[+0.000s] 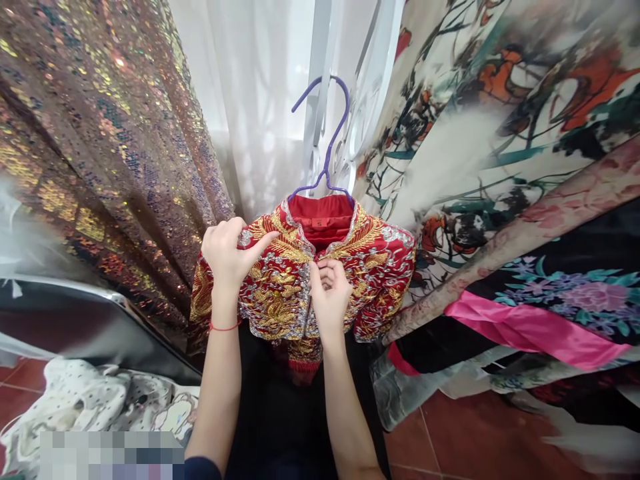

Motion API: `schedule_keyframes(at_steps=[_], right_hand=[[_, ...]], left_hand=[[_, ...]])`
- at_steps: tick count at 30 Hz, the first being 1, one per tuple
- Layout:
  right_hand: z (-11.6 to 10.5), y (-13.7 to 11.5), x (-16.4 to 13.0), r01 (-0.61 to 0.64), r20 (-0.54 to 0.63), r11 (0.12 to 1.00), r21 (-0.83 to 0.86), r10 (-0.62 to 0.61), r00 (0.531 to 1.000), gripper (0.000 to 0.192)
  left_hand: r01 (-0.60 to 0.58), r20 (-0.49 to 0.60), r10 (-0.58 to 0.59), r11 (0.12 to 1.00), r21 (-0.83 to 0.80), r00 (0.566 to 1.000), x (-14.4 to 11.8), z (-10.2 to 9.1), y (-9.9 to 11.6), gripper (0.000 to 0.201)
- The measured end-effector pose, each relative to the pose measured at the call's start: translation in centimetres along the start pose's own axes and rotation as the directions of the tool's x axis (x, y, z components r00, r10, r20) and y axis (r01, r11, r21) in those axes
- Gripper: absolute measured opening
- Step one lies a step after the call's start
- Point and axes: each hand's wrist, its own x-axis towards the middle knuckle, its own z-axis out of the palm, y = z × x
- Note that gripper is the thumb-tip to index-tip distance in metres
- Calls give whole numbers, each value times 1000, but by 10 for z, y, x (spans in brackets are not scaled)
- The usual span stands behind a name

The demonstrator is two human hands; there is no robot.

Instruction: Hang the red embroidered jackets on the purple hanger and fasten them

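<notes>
A red jacket (277,303) with dense gold and silver embroidery hangs in front of me on a purple hanger (345,110). Its stand collar shows a small red label with an "S". My left hand (229,250) is wrapped over the jacket's left-side shoulder, the thumb stretched along the cloth toward the collar. Just below the collar, my right hand (331,290) pinches the front edge at the top of the closure, fingers curled. The fastening under those fingertips is mostly hidden. Below the jacket's hem a red fringed piece (305,367) shows.
A sequined cloth (115,127) drapes at left, beside a black panel (85,327). Floral cloth (500,100) and a black garment with a pink band (530,327) hang at right. White spotted fabric (90,400) lies low at left, above red floor tiles (470,433).
</notes>
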Motion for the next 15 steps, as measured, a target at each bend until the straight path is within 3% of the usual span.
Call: schedule_keyframes(at_steps=[4, 8, 12, 15], right_hand=[[-4, -4, -7, -60, 142, 993, 103, 45, 989, 32], [-7, 0, -17, -114, 157, 977, 180, 86, 984, 34], [-13, 24, -32, -247, 200, 947, 204, 207, 958, 36], [-17, 56, -47, -363, 228, 922, 133, 328, 917, 38]], left_hand=[[-7, 3, 7, 1000, 3, 1000, -2, -1, 0, 59], [-16, -1, 16, 1000, 24, 1000, -7, -2, -3, 54], [-43, -25, 42, 999, -19, 999, -18, -8, 5, 36], [-11, -119, -4, 993, -119, 993, -48, -10, 18, 35]])
